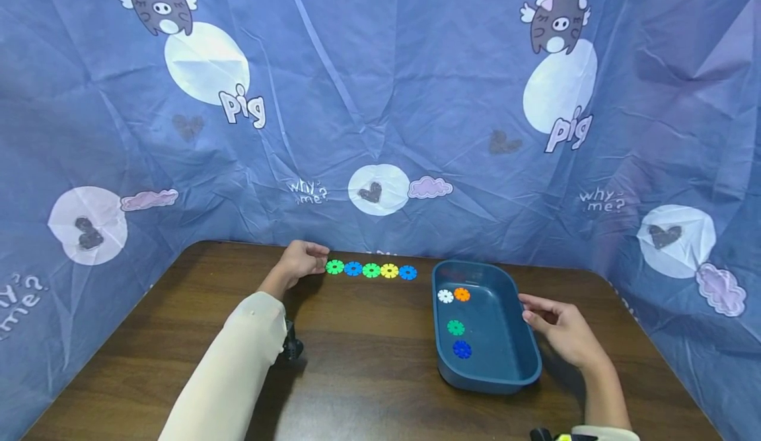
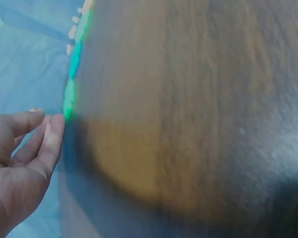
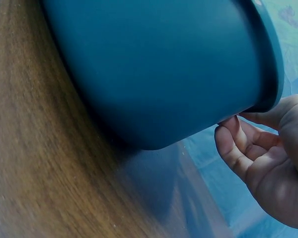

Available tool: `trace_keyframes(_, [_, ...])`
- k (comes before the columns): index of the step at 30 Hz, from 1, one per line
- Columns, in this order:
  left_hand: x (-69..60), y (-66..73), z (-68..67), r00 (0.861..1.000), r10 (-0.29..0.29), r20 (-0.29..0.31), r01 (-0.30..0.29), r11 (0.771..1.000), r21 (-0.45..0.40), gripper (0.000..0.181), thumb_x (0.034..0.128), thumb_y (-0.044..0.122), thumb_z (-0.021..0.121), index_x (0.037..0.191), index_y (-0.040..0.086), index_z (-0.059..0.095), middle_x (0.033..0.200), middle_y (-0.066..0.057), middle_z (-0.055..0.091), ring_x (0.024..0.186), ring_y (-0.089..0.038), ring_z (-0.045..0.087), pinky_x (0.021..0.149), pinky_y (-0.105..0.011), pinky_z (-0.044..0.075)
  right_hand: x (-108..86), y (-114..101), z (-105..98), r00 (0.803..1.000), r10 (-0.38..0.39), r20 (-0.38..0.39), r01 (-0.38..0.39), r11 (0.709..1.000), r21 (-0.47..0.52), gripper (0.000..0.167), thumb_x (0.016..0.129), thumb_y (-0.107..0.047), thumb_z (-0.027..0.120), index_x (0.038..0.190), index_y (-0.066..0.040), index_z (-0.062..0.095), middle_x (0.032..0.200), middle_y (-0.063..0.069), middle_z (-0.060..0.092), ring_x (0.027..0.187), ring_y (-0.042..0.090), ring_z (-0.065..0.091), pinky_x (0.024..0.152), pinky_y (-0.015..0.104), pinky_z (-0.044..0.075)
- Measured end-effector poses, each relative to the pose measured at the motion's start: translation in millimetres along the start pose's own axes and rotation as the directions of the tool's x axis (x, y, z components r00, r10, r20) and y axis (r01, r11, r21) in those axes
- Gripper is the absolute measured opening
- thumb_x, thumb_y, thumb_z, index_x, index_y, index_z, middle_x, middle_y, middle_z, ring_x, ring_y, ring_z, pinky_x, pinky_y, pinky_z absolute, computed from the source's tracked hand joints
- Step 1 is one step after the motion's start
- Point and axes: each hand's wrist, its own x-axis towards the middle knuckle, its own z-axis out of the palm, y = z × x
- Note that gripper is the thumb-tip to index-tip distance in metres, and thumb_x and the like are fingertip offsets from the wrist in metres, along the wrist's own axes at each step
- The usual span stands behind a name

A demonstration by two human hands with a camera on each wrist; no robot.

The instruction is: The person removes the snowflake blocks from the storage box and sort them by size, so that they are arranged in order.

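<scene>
My left hand [image 1: 303, 259] is at the left end of a row of notched plastic discs, its fingertips by the end green disc [image 1: 335, 267]. In the left wrist view, the fingertips [image 2: 53, 136] meet or nearly meet that disc. Rightward the row runs blue disc [image 1: 353, 269], green, yellow disc [image 1: 389, 271], blue. A dark blue plastic tub [image 1: 487, 385] stands to the right. My right hand [image 1: 565, 332] holds its right rim; in the right wrist view, fingertips [image 3: 226, 141] lie against the outer wall under the lip.
Inside the tub are a white disc [image 1: 445, 296], an orange disc [image 1: 462, 294], a green disc [image 1: 456, 327] and a dark blue disc [image 1: 462, 349]. Everything stands on a brown wooden table [image 1: 357, 362]. A blue printed curtain [image 1: 380, 98] hangs behind the table and along its sides.
</scene>
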Motion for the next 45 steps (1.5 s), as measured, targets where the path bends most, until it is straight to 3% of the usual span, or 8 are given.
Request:
trace_keyframes(7, [0.1,31.1,23.0,0.99,0.132,0.056,-0.135,0.989,0.059,0.032,0.0927,-0.011,0.061,0.124,-0.018,0.062,0.113,-0.031,0.068,0.093,-0.026,0.071,0.084,-0.034,0.061,-0.8,-1.4,-0.5,1.0,0.02,0.007,-0.02,1.0,0.011,0.04,0.101,-0.013,0.066,0.135,0.006,0.062,0.121,0.023,0.07,0.093,0.006,0.067,0.075,0.025,0.057])
trace_keyframes(12, [-0.1,56.4,48.8,0.958,0.238,0.161,-0.261,0.955,0.138,0.025,0.0919,-0.006,0.066,0.116,-0.011,0.07,0.105,-0.022,0.074,0.091,-0.029,0.074,0.078,-0.033,0.061,0.2,-1.9,-0.9,1.0,0.026,0.003,-0.026,1.0,-0.016,0.039,0.101,-0.014,0.066,0.135,0.005,0.063,0.12,0.022,0.07,0.093,0.005,0.066,0.075,0.025,0.057])
trace_keyframes(16, [-1.8,72.6,71.5,0.937,0.263,0.23,-0.321,0.909,0.268,0.024,0.0947,0.002,0.07,0.118,-0.003,0.073,0.11,-0.017,0.075,0.101,-0.032,0.073,0.084,-0.037,0.06,1.2,-1.6,-0.9,0.999,0.035,0.003,-0.035,0.999,-0.031,0.038,0.102,-0.015,0.065,0.135,0.004,0.063,0.121,0.022,0.07,0.095,0.006,0.066,0.076,0.024,0.057])
trace_keyframes(19, [-4.2,81.8,88.3,0.911,0.301,0.28,-0.392,0.845,0.365,0.023,0.0957,0.009,0.072,0.117,0.003,0.075,0.112,-0.011,0.076,0.105,-0.027,0.072,0.088,-0.034,0.058,1.0,-1.3,-0.9,0.999,0.032,0.007,-0.032,0.999,-0.031,0.038,0.102,-0.015,0.065,0.135,0.004,0.063,0.121,0.022,0.07,0.095,0.006,0.066,0.076,0.024,0.057])
trace_keyframes(24, [-10.5,94.3,116.7,0.843,0.363,0.397,-0.512,0.766,0.388,0.023,0.0964,0.013,0.073,0.118,0.006,0.075,0.113,-0.006,0.076,0.105,-0.021,0.072,0.09,-0.03,0.057,-0.1,-1.6,-0.7,1.0,0.019,0.003,-0.019,0.999,-0.026,0.039,0.102,-0.015,0.066,0.135,0.004,0.063,0.119,0.022,0.07,0.092,0.006,0.066,0.074,0.024,0.057])
trace_keyframes(31, [-21.5,103.6,158.7,0.743,0.388,0.546,-0.625,0.695,0.356,0.024,0.0941,0.015,0.076,0.117,0.008,0.076,0.109,-0.005,0.077,0.094,-0.008,0.07,0.082,-0.019,0.055,0.2,-0.5,-0.7,1.0,0.017,0.001,-0.017,0.999,-0.037,0.039,0.102,-0.016,0.066,0.135,0.003,0.063,0.117,0.02,0.071,0.09,0.007,0.066,0.073,0.025,0.056])
trace_keyframes(40, [-36.1,109.3,200.3,0.568,0.348,0.746,-0.763,0.562,0.318,0.03,0.0888,0.013,0.082,0.118,0.008,0.075,0.113,0.0,0.076,0.099,-0.013,0.072,0.084,-0.018,0.055,1.3,-1.7,2.7,1.0,0.006,0.007,-0.006,0.999,-0.036,0.039,0.102,-0.016,0.066,0.135,0.005,0.063,0.118,0.021,0.071,0.092,0.006,0.067,0.075,0.024,0.057])
trace_keyframes(45, [-33.7,108.1,220.9,0.536,0.271,0.799,-0.767,0.552,0.327,0.034,0.0875,0.012,0.083,0.12,0.008,0.074,0.118,-0.002,0.075,0.103,-0.014,0.07,0.086,-0.015,0.052,-0.6,-3.4,1.6,1.0,-0.003,0.003,0.003,0.999,-0.038,0.039,0.101,-0.013,0.066,0.135,0.005,0.063,0.119,0.022,0.071,0.093,0.005,0.066,0.075,0.024,0.057])
